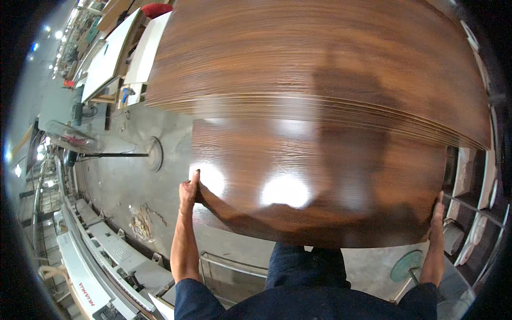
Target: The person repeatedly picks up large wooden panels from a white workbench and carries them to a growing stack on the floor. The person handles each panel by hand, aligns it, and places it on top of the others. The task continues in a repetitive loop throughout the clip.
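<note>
A glossy brown wood-grain panel point(320, 165) spans the space in front of my body. My left hand point(189, 188) grips its left edge, thumb on the top face and the other fingers hidden beneath. At the opposite edge my right hand point(437, 212) is pressed along the side, its fingers mostly out of sight. Beyond the held panel lies a stack of similar wood-grain panels point(298, 48), its layered edges facing me. The held panel's far edge meets or lies just under the stack's front edge; I cannot tell if they touch.
A pedestal fan point(74, 140) with a round base point(154, 154) stands at left. A long pale machine point(101, 256) runs along the lower left. Debris point(143, 223) lies on the concrete floor. White boards point(112, 56) are at upper left, and a green disc point(407, 265) is by my right arm.
</note>
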### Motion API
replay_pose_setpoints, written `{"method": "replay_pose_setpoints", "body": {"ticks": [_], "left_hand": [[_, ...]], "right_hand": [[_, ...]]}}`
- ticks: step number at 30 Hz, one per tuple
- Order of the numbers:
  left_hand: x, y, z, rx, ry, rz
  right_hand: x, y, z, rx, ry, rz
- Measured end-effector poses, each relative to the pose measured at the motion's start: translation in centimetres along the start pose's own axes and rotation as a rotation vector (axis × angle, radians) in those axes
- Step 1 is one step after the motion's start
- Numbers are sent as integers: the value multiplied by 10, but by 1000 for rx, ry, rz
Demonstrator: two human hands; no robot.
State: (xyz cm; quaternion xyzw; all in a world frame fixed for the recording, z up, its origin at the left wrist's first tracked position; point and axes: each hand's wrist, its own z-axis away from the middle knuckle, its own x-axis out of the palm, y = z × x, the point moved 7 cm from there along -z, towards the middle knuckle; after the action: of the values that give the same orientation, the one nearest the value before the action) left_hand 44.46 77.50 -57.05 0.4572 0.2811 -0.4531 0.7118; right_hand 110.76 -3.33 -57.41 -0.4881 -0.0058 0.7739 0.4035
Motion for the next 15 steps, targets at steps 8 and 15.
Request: {"method": "replay_pose_setpoints", "body": {"ticks": [8,15], "left_hand": [[22,46,39,-33,-340,477],[42,27,20,-17,-286,427]], "right_hand": [[-6,-27,33,-145,-134,-244],[-28,0,-14,-170,67,-229]]}}
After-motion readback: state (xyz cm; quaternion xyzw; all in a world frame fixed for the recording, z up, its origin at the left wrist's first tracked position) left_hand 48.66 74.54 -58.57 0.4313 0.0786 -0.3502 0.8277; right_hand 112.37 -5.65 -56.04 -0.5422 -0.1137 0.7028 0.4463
